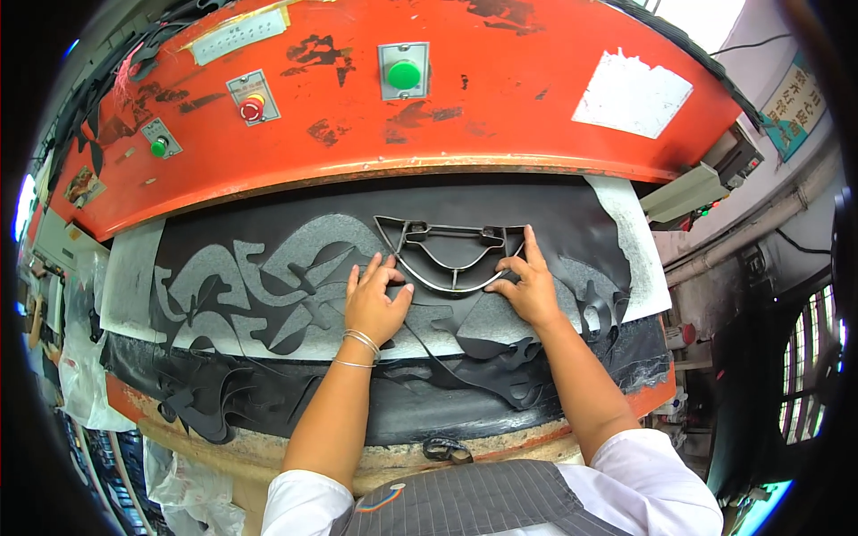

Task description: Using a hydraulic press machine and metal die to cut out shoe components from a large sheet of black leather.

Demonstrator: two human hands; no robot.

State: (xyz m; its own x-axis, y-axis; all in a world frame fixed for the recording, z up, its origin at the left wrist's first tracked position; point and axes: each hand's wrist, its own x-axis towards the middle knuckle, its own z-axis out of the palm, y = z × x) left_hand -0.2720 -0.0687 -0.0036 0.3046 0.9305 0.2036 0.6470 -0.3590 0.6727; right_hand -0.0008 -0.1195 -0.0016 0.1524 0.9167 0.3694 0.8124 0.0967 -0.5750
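Note:
A curved steel cutting die (454,268), shaped like a half-moon with inner braces, lies on a black sheet (559,205). My right hand (527,286) holds its right end. The index finger stretches along that end, while the thumb and another finger bear on the lower curved rim. Beside the die's left curve, my left hand (377,304) rests on the sheet with fingers apart. Its fingertips are close to the rim; whether they touch it I cannot tell. Left of the die, curved cut-outs (313,246) expose a grey, fibrous layer.
An orange machine head (500,116) spans the far side, carrying a large green button (403,75) and a red button (252,108). White backing (132,286) shows under the sheet. Black scraps (210,393) hang over the near edge. A control box (688,192) stands at right.

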